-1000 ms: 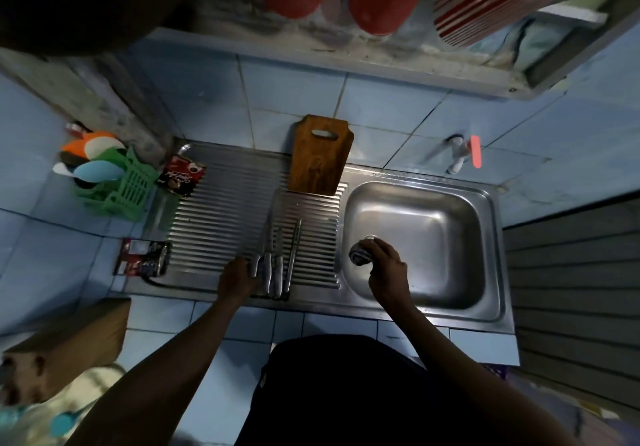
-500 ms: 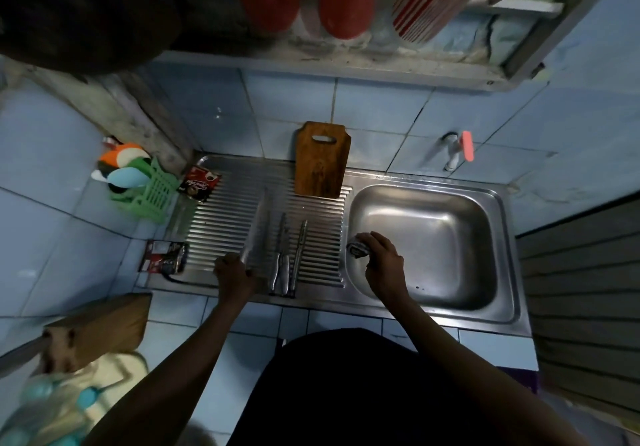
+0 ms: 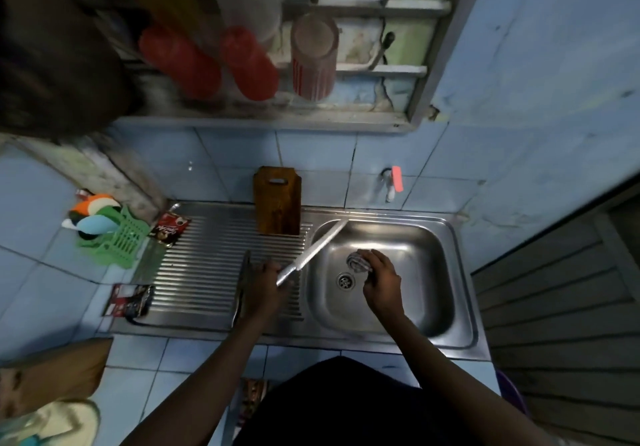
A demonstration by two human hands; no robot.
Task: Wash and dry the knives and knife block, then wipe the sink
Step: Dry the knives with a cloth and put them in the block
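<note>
Knife (image 3: 313,251) gripped in left hand (image 3: 265,288), blade angled over sink (image 3: 460,272); right hand (image 3: 381,281) fingers curled round scrubber (image 3: 357,260).

cutting board (image 3: 277,200) behind drainboard (image 3: 207,272) | basin (image 3: 415,238) right of drainboard | utensil basket (image 3: 117,241) left | tap (image 3: 391,182) behind basin
</note>
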